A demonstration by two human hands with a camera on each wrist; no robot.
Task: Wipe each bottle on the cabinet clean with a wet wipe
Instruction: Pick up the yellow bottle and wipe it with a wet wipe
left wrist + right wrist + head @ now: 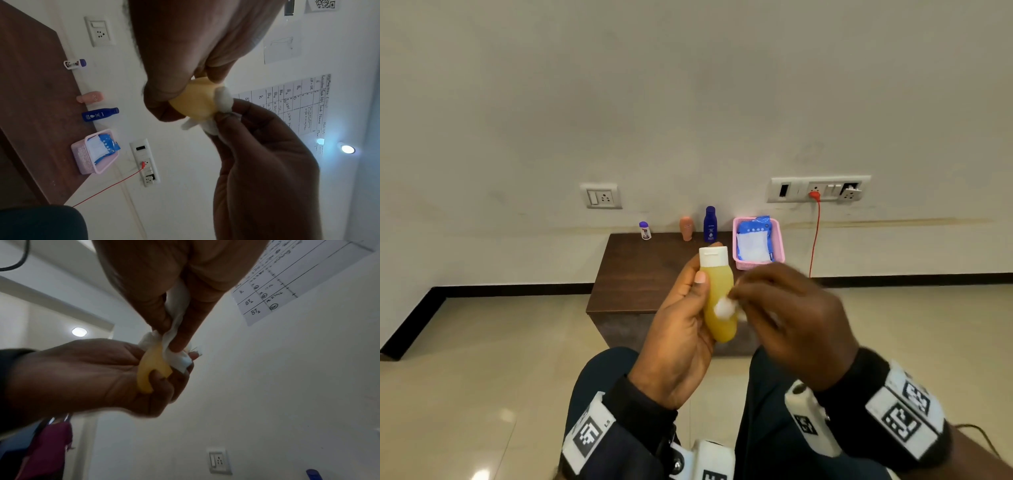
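From head view, left hand (681, 329) grips the yellow bottle (719, 298) upright in front of the cabinet (640, 270), w/ right hand (787, 318) pinching a wet wipe (723, 307) against it; both wrist views show same grips.

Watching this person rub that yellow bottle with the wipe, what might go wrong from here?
1. The left hand holds the yellow bottle in the air over the floor; a wet surface might let it slip and fall.
2. The right hand pinches a bunched wet wipe, so it may miss parts of the bottle, such as the white cap.
3. Putting it back could knock over the blue bottle or peach bottle on the cabinet.
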